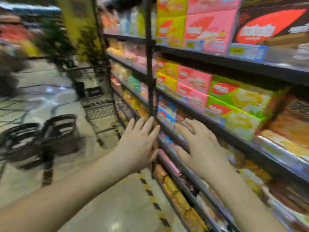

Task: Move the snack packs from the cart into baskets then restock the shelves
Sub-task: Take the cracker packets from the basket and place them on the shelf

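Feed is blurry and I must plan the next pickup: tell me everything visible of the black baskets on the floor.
The black baskets are two, standing upright side by side on the floor, left of the shelves. Their walls are dark and slatted, plastic by the look. Nothing but the floor is seen touching them. Blur hides their contents and handles.
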`<state>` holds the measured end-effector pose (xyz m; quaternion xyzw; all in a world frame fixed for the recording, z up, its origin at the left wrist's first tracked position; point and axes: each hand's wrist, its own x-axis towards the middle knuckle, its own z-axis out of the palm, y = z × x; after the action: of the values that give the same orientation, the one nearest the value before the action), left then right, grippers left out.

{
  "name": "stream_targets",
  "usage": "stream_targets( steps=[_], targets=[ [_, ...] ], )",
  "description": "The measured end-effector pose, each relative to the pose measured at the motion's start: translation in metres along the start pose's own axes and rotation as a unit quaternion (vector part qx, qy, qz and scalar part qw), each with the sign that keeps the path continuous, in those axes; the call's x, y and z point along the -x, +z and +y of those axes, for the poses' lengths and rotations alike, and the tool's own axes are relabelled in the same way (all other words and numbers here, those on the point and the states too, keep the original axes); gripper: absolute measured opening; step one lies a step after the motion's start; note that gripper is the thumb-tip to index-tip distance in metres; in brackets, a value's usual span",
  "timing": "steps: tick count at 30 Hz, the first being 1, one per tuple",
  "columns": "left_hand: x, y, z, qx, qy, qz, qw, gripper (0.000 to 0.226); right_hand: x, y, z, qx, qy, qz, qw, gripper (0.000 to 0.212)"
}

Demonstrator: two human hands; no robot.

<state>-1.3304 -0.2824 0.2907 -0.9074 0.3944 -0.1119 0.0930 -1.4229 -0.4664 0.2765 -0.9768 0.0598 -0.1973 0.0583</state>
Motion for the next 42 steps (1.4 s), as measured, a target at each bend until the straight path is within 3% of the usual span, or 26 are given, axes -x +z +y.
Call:
stream_targets(
  steps=[10,19,30,42],
  targets=[
    [0.180,0.047,-0.183,0.001,-0.243,-0.098,0.965,0.082,-0.055,0.076,-0.240,-0.109,-0.202,-0.070,0.971,0.065],
    [0.319,0.092,-0.362,-0.002,-0.383,-0.151,0.911,0.080,-0.102,0.144,-0.472,-0.111,-0.285,-0.130,0.943,0.065],
    [0.390,0.139,-0.527,0.028,-0.441,-0.197,0.875,0.080,-0.187,0.228,-0.661,-0.136,-0.344,-0.189,0.910,0.065],
    [0.336,0.229,-0.778,0.023,-0.444,-0.229,0.866,0.076,-0.391,0.374,-0.822,-0.158,-0.379,-0.217,0.886,0.065]
  ],
)
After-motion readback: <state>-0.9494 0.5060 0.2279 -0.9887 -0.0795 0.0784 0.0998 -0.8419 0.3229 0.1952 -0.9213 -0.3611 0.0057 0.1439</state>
